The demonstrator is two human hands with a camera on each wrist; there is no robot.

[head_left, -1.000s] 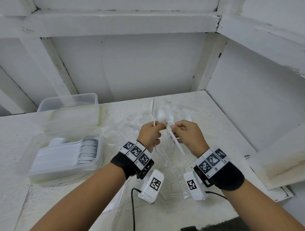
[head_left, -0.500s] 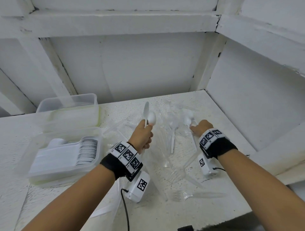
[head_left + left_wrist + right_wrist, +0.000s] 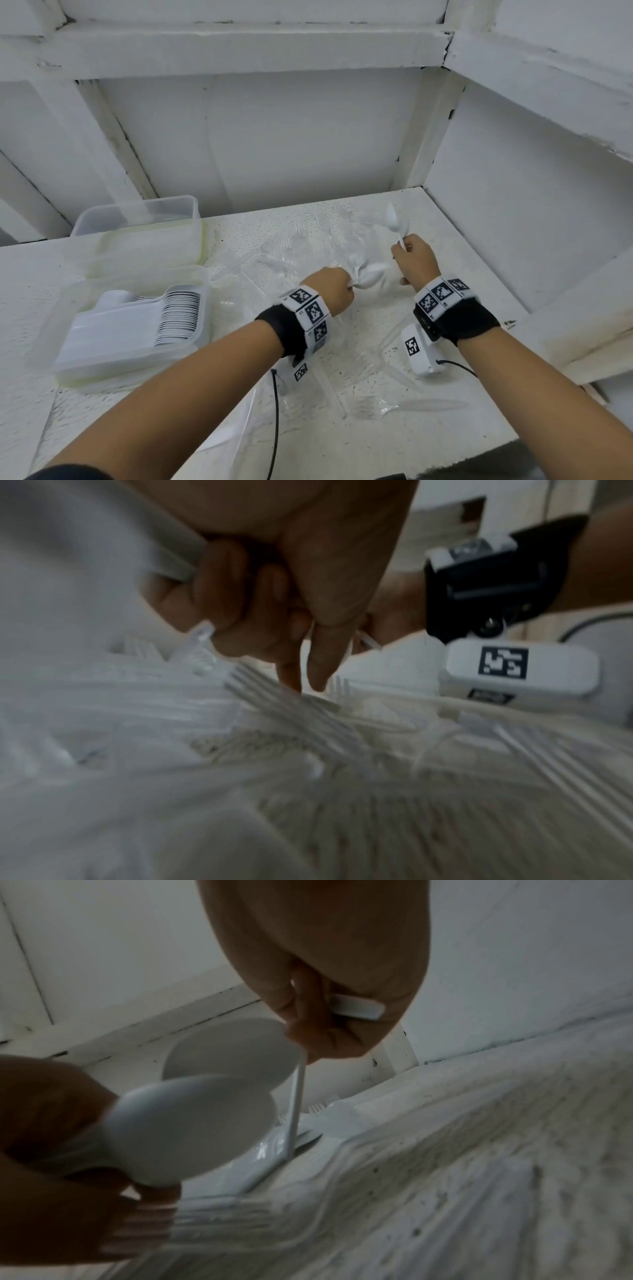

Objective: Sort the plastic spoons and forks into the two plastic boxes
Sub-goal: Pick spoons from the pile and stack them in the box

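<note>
My left hand (image 3: pixel 346 287) grips a small bunch of white plastic spoons (image 3: pixel 371 275) by their handles, bowls pointing right, low over the pile of clear forks (image 3: pixel 373 407). In the left wrist view the left hand (image 3: pixel 260 610) curls round the handles while two fingertips (image 3: pixel 318 680) touch the forks (image 3: pixel 281 702). My right hand (image 3: pixel 406 248) pinches one white spoon (image 3: pixel 394 221) upright, just right of the left hand. In the right wrist view the right hand (image 3: pixel 325 1026) grips a handle end (image 3: pixel 356 1010) beside the left hand's spoon bowls (image 3: pixel 192 1123).
Two clear plastic boxes stand at the left: the near box (image 3: pixel 202 329) holds a stacked row of white spoons (image 3: pixel 178 318), the far box (image 3: pixel 195 219) sits behind it. White walls (image 3: pixel 513 205) close in the back and right. Cables (image 3: pixel 275 411) trail from the wrist cameras.
The right hand has lifted a white spoon out of the far pile and drawn back. The left hand has moved right and down, tipping its spoons from upright to sideways.
</note>
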